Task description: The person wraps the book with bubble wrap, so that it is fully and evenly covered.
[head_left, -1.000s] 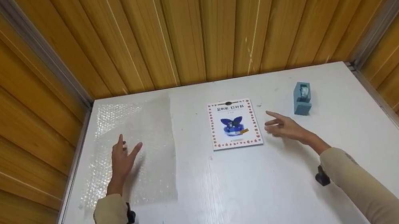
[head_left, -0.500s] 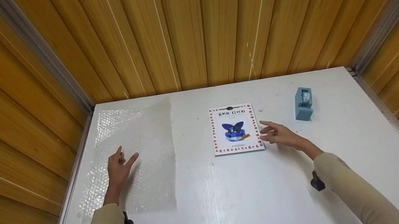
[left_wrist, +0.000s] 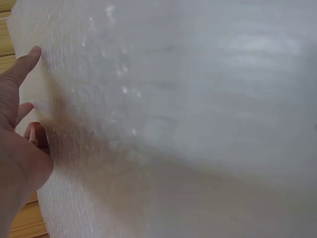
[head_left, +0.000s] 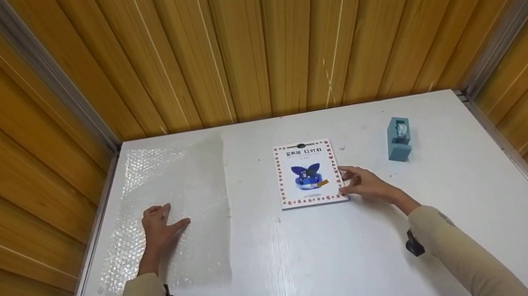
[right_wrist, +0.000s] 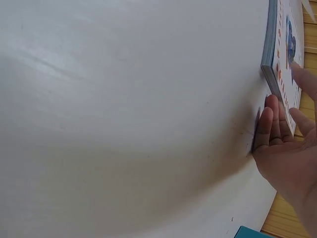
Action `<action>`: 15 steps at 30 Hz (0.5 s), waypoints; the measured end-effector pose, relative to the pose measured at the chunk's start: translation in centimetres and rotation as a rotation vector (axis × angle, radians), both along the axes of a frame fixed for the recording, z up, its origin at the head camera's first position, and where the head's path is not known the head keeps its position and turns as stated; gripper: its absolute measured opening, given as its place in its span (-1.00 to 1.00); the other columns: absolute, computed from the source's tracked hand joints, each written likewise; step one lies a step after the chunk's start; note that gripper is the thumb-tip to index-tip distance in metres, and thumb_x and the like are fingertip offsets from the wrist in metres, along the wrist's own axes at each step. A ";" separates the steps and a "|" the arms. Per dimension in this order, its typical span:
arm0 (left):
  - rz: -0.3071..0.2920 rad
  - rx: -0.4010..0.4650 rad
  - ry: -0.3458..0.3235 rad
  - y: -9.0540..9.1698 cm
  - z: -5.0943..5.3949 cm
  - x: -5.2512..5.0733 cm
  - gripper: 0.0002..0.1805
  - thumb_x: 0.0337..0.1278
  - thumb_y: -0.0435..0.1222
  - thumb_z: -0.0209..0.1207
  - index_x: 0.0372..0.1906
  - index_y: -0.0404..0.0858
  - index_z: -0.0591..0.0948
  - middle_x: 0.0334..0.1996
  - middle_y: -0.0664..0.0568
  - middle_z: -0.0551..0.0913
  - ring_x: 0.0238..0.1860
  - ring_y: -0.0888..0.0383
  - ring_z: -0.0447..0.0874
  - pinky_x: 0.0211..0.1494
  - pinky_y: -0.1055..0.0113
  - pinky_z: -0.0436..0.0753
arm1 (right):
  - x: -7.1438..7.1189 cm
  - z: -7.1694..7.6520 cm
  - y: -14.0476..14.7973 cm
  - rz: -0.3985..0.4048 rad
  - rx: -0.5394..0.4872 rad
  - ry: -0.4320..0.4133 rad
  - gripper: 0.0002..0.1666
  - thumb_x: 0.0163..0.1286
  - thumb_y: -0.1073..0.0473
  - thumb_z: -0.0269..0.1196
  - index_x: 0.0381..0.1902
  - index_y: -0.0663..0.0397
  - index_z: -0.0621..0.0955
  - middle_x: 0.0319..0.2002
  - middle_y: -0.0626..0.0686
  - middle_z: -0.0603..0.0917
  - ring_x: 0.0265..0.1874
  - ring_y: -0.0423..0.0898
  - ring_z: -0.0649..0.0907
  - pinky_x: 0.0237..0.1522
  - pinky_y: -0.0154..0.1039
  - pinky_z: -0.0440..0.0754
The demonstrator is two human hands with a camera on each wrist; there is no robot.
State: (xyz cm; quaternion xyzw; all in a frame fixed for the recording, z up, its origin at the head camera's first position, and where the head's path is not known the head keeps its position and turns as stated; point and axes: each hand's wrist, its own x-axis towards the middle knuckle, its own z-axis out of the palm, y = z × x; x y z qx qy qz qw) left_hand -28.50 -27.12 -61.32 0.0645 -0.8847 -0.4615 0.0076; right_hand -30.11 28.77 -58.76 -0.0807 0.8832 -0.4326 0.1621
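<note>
A white book (head_left: 308, 183) with a red leaf-patterned border and a blue butterfly picture lies flat on the table. My right hand (head_left: 367, 183) is at its right edge, the thumb over the cover and the other fingers against the side; the right wrist view shows this book (right_wrist: 275, 49) and the hand (right_wrist: 287, 144) close up. To the left, a sheet of clear bubble wrap (head_left: 199, 207) is spread flat. Over it is my left hand (head_left: 160, 232), thumb held apart from bent fingers and nothing between them. Whether it touches the sheet is hard to tell.
A teal tape dispenser (head_left: 398, 140) with a roll of clear tape stands at the right, beyond my right hand. Wood-patterned walls (head_left: 240, 39) rise along the back and both sides of the white table (head_left: 316, 268).
My right hand has moved left onto the book's right edge, bringing its thumb over the cover. My left hand has come a little nearer over the bubble wrap, its fingers bending more.
</note>
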 end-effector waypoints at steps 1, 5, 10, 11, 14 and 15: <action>-0.005 -0.010 -0.001 0.0 0.0 0.1 -0.15 0.09 -0.33 0.45 0.40 -0.62 0.32 0.29 -0.47 0.17 0.38 -0.34 0.12 0.48 -0.20 0.30 | 0.0 -0.1 0.0 -0.003 -0.003 0.002 -0.12 0.41 0.09 0.36 0.55 0.22 0.26 0.21 0.31 0.53 0.00 0.04 0.56 -0.07 -0.28 0.48; -0.018 -0.041 -0.024 0.0 0.1 0.3 -0.13 0.14 -0.27 0.44 0.43 -0.58 0.30 0.35 -0.43 0.17 0.41 -0.31 0.08 0.51 -0.18 0.28 | 0.1 -0.3 0.0 0.006 -0.011 0.027 -0.14 0.39 0.12 0.37 0.53 0.26 0.29 0.18 0.33 0.54 -0.02 0.04 0.55 -0.07 -0.28 0.47; -0.058 -0.135 -0.051 0.1 0.5 0.6 -0.11 0.23 -0.18 0.37 0.49 -0.56 0.23 0.41 -0.41 0.16 0.45 -0.31 0.05 0.54 -0.19 0.22 | 0.1 -0.5 0.2 0.025 -0.027 0.046 -0.15 0.38 0.14 0.38 0.51 0.30 0.31 0.20 0.37 0.53 0.03 0.09 0.58 -0.03 -0.25 0.49; -0.068 -0.160 -0.052 0.1 0.6 0.6 -0.11 0.25 -0.17 0.35 0.49 -0.56 0.22 0.42 -0.42 0.16 0.45 -0.32 0.05 0.54 -0.20 0.21 | 0.1 -0.4 0.3 0.024 -0.029 0.045 -0.15 0.38 0.15 0.39 0.51 0.29 0.31 0.20 0.37 0.53 0.03 0.09 0.58 -0.03 -0.25 0.49; -0.099 -0.267 -0.046 0.2 0.9 0.4 -0.12 0.27 -0.13 0.31 0.49 -0.56 0.23 0.42 -0.45 0.22 0.44 -0.35 0.11 0.51 -0.24 0.20 | 0.0 -0.3 0.3 0.030 -0.026 0.044 -0.15 0.38 0.14 0.38 0.51 0.28 0.31 0.21 0.36 0.53 0.03 0.07 0.58 -0.02 -0.27 0.48; -0.102 -0.291 -0.047 0.2 0.9 0.3 -0.12 0.28 -0.12 0.30 0.49 -0.55 0.24 0.42 -0.45 0.24 0.43 -0.36 0.12 0.49 -0.26 0.20 | 0.0 -0.2 0.3 0.030 -0.028 0.041 -0.15 0.39 0.14 0.38 0.52 0.27 0.30 0.21 0.35 0.53 0.03 0.06 0.58 -0.02 -0.29 0.48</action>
